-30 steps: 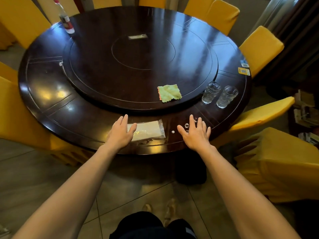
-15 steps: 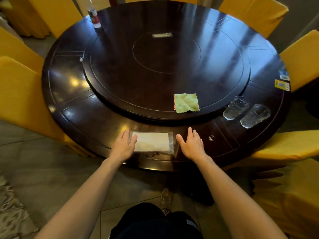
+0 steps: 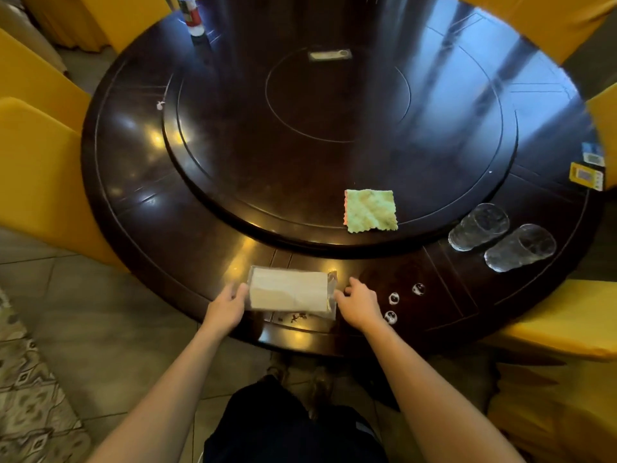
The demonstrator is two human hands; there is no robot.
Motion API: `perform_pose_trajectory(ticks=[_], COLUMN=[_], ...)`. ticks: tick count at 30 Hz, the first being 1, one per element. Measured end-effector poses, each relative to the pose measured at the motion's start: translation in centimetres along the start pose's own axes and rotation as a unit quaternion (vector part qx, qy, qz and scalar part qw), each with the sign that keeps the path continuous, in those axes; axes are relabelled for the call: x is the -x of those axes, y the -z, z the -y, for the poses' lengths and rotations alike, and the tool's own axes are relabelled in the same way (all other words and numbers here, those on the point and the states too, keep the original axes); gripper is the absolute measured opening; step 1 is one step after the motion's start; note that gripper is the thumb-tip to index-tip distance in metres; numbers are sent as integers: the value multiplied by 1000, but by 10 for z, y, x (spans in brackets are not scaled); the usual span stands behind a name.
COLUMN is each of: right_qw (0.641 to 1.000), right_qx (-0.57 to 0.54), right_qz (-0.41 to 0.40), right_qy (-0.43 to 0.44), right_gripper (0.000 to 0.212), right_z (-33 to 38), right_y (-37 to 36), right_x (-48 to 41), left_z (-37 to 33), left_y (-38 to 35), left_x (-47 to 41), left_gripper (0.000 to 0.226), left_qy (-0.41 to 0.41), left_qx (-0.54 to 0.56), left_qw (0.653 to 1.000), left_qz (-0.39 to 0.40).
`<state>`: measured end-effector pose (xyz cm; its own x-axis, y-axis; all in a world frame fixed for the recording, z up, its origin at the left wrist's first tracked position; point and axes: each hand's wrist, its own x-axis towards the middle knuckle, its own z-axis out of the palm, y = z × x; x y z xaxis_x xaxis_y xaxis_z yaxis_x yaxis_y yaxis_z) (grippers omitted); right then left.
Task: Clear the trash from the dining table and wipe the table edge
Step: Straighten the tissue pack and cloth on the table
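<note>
A clear-wrapped pack of white tissues (image 3: 288, 293) lies at the near edge of the round dark table (image 3: 143, 208). My left hand (image 3: 227, 305) grips its left end, and my right hand (image 3: 359, 302) pinches the wrapper's right end with curled fingers. Dark crumbs (image 3: 293, 317) sit just below the pack. Three small round caps (image 3: 394, 298) lie right of my right hand. A green cloth (image 3: 370, 210) rests on the near right of the turntable (image 3: 300, 162).
Two glasses (image 3: 479, 227) lie on their sides at the right. A bottle (image 3: 192, 15) stands far left, a flat wrapper (image 3: 329, 55) lies beyond the centre, a white scrap (image 3: 161, 104) at left, cards (image 3: 586, 175) at the right rim. Yellow chairs (image 3: 36, 168) ring the table.
Both hands went from lying flat beside the pack to closing on its two ends. The view has come closer to the table.
</note>
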<state>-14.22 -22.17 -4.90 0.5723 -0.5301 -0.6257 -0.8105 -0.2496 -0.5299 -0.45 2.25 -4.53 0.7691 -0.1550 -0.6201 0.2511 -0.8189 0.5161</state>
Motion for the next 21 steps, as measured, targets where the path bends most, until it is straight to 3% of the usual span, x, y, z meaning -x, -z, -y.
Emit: perform_pose_trajectory(ticks=[6, 12, 21], right_qw=[1000, 998, 996], right_qx=[-19, -41, -57], right_qz=[-4, -14, 1], right_qy=[-15, -53, -73], right_gripper=[49, 20, 25], right_z=[14, 18, 6], right_y=[0, 1, -10], right_x=[-7, -11, -7], left_z=[1, 4, 1], left_y=[4, 6, 12], left_x=[-21, -32, -26], left_gripper=[57, 22, 11], left_qy=[28, 9, -6], left_qx=[43, 47, 54], left_qw=[998, 997, 997], left_qz=[26, 58, 59])
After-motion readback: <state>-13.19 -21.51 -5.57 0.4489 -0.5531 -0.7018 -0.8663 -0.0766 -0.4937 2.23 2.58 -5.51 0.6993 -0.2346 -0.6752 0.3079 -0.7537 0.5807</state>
